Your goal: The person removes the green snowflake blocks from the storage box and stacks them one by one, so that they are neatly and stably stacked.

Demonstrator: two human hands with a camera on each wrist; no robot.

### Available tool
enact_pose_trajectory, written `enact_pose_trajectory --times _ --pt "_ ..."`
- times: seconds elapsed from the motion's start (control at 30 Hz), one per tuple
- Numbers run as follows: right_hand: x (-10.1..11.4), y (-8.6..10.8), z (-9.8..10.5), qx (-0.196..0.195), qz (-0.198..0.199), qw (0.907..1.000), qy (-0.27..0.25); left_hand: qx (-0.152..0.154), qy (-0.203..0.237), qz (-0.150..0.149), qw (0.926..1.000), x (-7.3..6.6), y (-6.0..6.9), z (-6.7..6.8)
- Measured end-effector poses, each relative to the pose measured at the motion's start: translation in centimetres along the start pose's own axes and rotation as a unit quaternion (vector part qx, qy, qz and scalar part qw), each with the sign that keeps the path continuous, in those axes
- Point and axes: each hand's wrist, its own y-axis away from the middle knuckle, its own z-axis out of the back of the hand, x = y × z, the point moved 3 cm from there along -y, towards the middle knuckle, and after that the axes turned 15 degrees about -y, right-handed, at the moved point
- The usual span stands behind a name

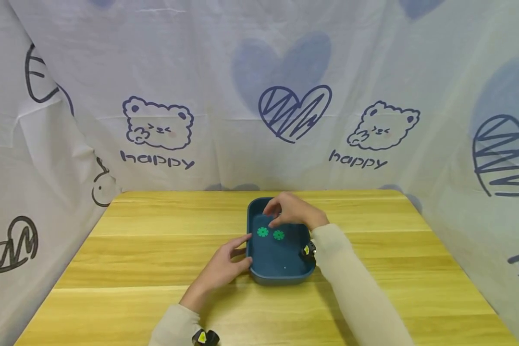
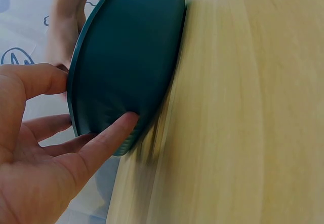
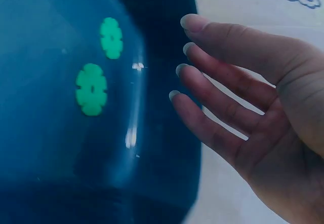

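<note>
A dark blue-green plastic tray (image 1: 270, 264) stands on the table. Two green notched flat discs (image 1: 263, 232) lie side by side on its floor; the right wrist view shows both discs (image 3: 91, 89) apart from the fingers. My left hand (image 1: 218, 269) touches the tray's left side with extended fingers and thumb, and the left wrist view has these digits against the outer wall (image 2: 126, 46). Over the tray's far end is my right hand (image 1: 291, 210), its fingers slightly bent. In the right wrist view nothing shows between the thumb and fingertips (image 3: 188, 24).
The wooden table (image 1: 155, 230) extends around the tray on both sides. Behind its far edge hangs a white curtain (image 1: 225, 144) with bear and heart drawings. Black wrist cameras (image 1: 205, 338) sit at both sleeves, the right one close to the tray's right rim.
</note>
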Motion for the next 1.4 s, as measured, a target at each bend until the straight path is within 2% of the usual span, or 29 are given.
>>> enact_pose_trajectory --times 0.3,0.6,0.93,1.4 --pt "-0.6 -1.9 -1.6 0.016 -0.002 0.9995 -0.026 0.0 -0.003 0.001 1.0 -0.1 0.1 0.1" --pt "-1.8 -2.4 -3.0 0.014 -0.048 0.9977 -0.045 0.004 0.003 0.001 1.0 -0.2 0.1 0.0" --pt "-2.7 -2.7 -3.8 0.01 -0.053 0.9985 -0.007 0.005 0.005 0.001 1.0 -0.2 0.2 0.0" --pt "-2.5 -2.7 -4.1 0.015 -0.074 0.9971 0.001 0.004 0.003 0.003 1.0 -0.6 0.3 0.2"
